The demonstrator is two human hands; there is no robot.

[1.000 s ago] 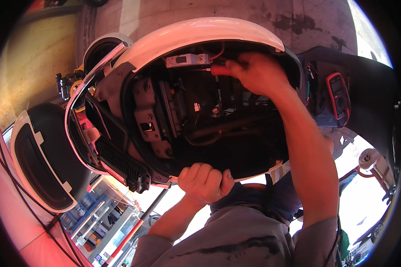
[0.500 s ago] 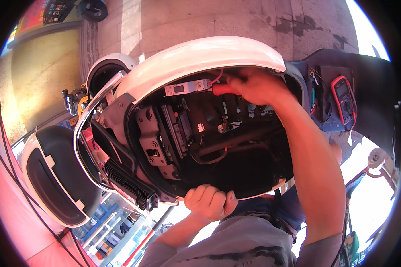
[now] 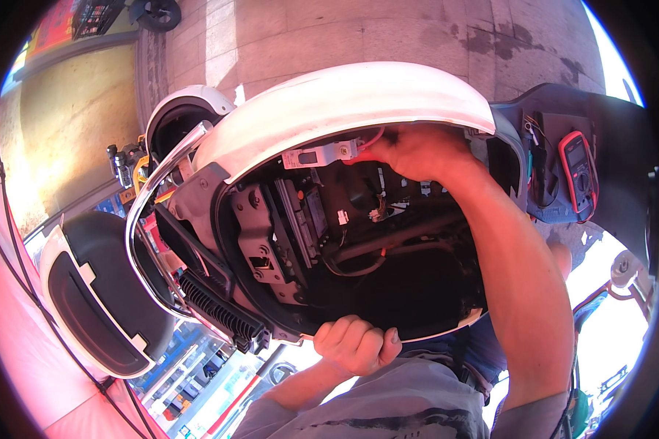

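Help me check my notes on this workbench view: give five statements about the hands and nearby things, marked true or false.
1. The left hand grips the near edge of the open bay. True.
2. The right hand is empty. False: the right hand holds a red handle, mostly hidden by the fingers.
3. The white switch sits along the far side of the bay. True.
4. The meter lies to the left of the bay. False: the meter lies to the right of it, on a dark surface.
5. The chrome bar left of the bay is curved. True.
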